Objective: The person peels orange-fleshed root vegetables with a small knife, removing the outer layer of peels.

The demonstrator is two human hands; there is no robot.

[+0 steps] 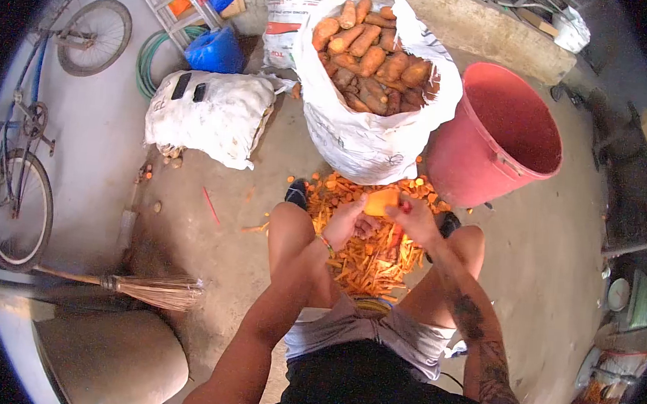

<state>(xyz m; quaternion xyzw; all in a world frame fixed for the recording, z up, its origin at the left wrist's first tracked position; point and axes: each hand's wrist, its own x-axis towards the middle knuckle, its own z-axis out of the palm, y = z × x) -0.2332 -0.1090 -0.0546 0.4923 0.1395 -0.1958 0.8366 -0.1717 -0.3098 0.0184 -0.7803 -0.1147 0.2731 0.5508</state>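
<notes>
My left hand [347, 224] is closed around a peeled carrot [380, 202], bright orange and smooth, held between my knees. Against the carrot's right end, my right hand [417, 219] grips a small red-handled tool [405, 206]; its working end is hidden by the fingers. Below both hands lies a heap of orange carrot peelings [368, 261], with a few round cut ends among them. Just beyond stands an open white sack [365, 148], filled with unpeeled, soil-stained carrots [371, 51].
A large red bin [466, 144] stands right of the sack. To the left lie a full white sack [205, 119], a blue container [215, 49] and a broom [156, 290]. A bicycle [24, 136] leans at the far left, near a ladder [179, 8].
</notes>
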